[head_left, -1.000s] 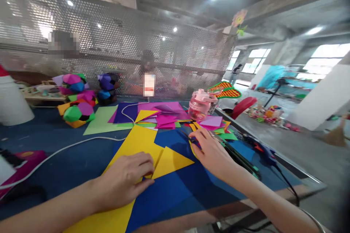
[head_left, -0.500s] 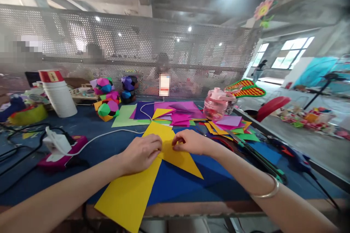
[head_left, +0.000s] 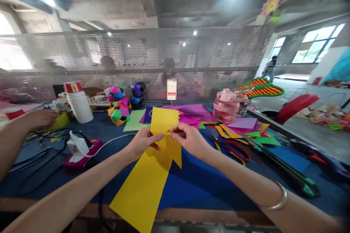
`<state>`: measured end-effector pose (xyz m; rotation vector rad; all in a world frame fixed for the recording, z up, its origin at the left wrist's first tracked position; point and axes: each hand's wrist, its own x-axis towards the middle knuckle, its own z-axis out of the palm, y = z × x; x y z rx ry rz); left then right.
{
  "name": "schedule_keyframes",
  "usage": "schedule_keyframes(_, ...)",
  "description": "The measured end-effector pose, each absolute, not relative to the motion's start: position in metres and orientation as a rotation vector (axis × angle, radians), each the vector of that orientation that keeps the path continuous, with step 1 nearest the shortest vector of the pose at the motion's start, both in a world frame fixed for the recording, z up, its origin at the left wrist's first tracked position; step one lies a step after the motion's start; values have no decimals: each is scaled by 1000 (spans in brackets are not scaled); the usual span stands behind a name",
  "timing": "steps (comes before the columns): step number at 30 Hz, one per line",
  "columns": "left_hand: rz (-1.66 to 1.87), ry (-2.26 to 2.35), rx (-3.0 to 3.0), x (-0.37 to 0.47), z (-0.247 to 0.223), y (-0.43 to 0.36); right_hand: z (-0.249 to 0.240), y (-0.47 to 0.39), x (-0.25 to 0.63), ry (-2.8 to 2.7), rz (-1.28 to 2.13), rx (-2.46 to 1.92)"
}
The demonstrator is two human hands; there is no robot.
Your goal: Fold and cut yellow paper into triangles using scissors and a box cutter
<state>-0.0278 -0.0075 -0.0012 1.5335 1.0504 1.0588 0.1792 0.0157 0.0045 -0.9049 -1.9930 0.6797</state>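
Note:
Between my two hands is a folded piece of yellow paper [head_left: 164,119], raised off the table with its upper flap standing up and a pointed corner hanging at the right. My left hand [head_left: 144,142] pinches its left side, thumb in front. From the other side my right hand [head_left: 190,140] pinches the same piece near the middle fold, thumb and forefinger together. Beneath lies a large yellow sheet [head_left: 138,193], slanting over the table's front edge. A blue sheet [head_left: 188,185] lies under the yellow one on the right.
Another person's hand [head_left: 45,119] reaches in at left, near paper cups [head_left: 80,107]. A power strip [head_left: 82,154] with cables lies left. Scissors [head_left: 237,153], a green-and-black cutter [head_left: 284,165], coloured paper scraps [head_left: 242,123] and a pink bottle [head_left: 225,105] are right. A phone [head_left: 171,89] stands behind.
My hands have lifted the yellow piece from the table, and its upper flap now stands upright. Another person's hand has come in at left. The view has shifted slightly.

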Motion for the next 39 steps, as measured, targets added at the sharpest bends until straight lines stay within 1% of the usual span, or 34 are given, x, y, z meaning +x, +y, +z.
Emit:
schedule_keyframes(4, 1102, 1004, 1397, -33, -6, -3, -14, 21, 186, -1773, 650, -957)
schedule_keyframes(7, 1105, 984, 1334, -34, -7, -4, -21, 25, 191, -1774, 845, -939)
schedule_keyframes(10, 1096, 964, 1304, -32, -7, -7, -18, 19, 190, -1849, 1073, -830)
schedule_keyframes(13, 1083, 949, 1295, -31, -6, -11, -14, 9, 187, -1850, 1170, -733)
schedule_keyframes(21, 1072, 960, 1360, -34, -8, -13, -15, 5, 189, -1771, 1208, -705)
schedule_keyframes(32, 1093, 908, 1313, -33, -11, -15, -11, -1, 186, -1681, 1361, -704)
schedule_keyframes(39, 1114, 904, 1275, -31, -7, -17, -13, 0, 187, -1658, 1351, -736)
